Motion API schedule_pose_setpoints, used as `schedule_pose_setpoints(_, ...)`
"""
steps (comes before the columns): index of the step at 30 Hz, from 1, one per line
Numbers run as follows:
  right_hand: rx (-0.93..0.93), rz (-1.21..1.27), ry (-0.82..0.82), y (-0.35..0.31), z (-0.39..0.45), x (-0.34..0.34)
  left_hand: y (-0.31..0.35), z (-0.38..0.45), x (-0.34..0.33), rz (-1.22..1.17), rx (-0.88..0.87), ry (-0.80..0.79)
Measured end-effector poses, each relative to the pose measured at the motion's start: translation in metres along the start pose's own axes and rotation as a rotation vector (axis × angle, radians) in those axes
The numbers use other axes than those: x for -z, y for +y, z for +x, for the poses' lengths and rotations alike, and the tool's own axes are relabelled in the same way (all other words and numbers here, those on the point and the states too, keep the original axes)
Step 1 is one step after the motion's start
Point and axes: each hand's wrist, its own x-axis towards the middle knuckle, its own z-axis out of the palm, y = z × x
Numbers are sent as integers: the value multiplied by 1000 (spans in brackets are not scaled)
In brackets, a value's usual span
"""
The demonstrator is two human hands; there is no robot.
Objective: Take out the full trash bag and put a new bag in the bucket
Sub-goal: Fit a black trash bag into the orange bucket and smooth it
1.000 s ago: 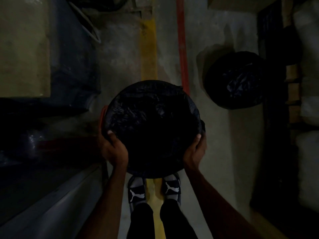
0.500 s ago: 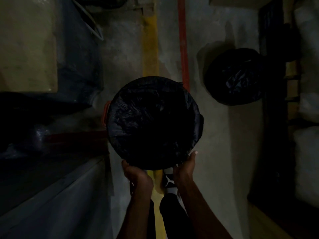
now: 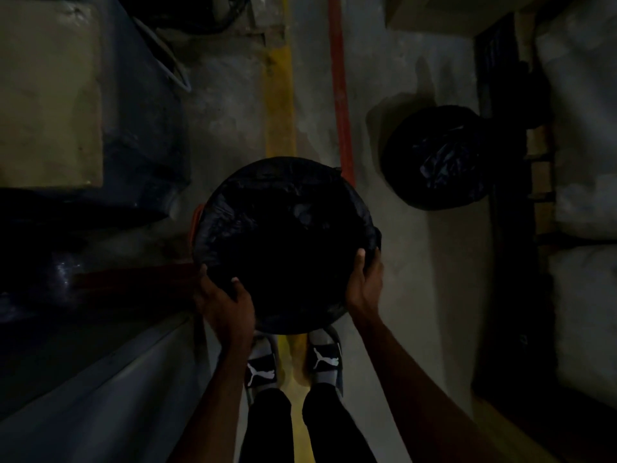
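A round bucket stands on the floor just in front of my feet, with only a sliver of its orange rim [image 3: 196, 218] showing at the left. A black bag [image 3: 283, 242] lines it and is folded over the rim all round. My left hand [image 3: 223, 295] grips the bag's edge at the near left of the rim, thumb inside. My right hand [image 3: 365, 279] holds the bag's edge at the right side of the rim. A full, tied black trash bag [image 3: 437, 158] sits on the floor to the right, by the wall.
Yellow [image 3: 280, 105] and red [image 3: 340, 95] lines run along the concrete floor. A dark blue bin-like object [image 3: 143, 128] stands at the left. White sacks [image 3: 581, 162] and a dark rack line the right. A grey ledge [image 3: 100, 396] lies at the lower left.
Both hands were together at the near edge of the rim half a second ago. They have now spread apart to the left and right sides, still on the bag's edge.
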Motion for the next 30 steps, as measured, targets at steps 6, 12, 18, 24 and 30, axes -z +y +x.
schedule_pose_setpoints(6,911,-535,-188,-17,-12,-16,16,-3,-10,399,-660,-383)
schedule_pose_setpoints(12,564,-1531,-779,-16,5,-32,9,10,-34,1137,-557,-1120)
schedule_pose_setpoints(18,722,-1159,-666,-63,16,-52,30,26,-44,852,-765,-790)
schedule_pose_setpoints(24,211,-746,-679,-75,66,-86,40,81,-87,393,-448,-814)
schedule_pose_setpoints(30,468,-860,-587,-51,83,-67,26,112,-99,525,-295,-791)
